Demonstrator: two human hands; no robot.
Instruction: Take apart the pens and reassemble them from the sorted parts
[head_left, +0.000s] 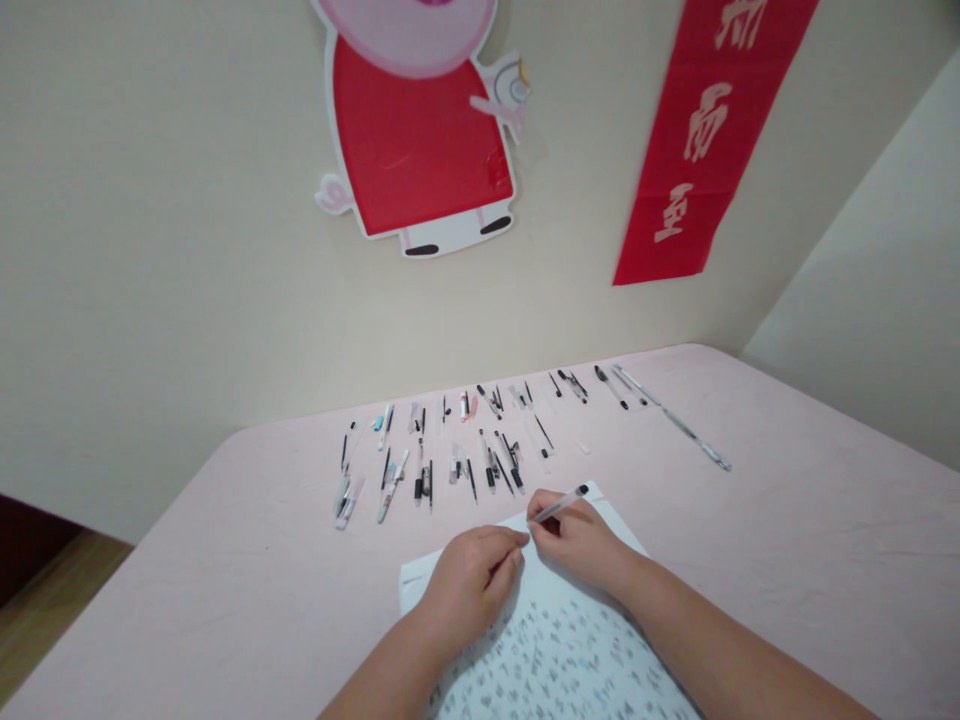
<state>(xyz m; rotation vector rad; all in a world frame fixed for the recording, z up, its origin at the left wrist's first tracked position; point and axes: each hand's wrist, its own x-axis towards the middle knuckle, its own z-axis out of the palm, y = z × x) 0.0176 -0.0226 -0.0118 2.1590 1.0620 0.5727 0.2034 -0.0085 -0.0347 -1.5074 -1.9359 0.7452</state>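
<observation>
My right hand (pixel 577 545) is closed around a clear pen with a black end (pixel 559 505), its tip down near the top edge of a white sheet covered in handwriting (pixel 555 650). My left hand (pixel 472 580) rests on the sheet just left of the pen tip, fingers curled loosely with thumb and forefinger together; whether they hold anything is not visible. Both hands nearly touch at the paper's upper edge.
Several pens, refills and caps (pixel 450 450) lie in rows on the pink tabletop (pixel 787 540) beyond the paper. A long clear pen (pixel 675 420) lies at the back right. A cartoon cut-out (pixel 420 130) and red banner (pixel 705 130) hang on the wall.
</observation>
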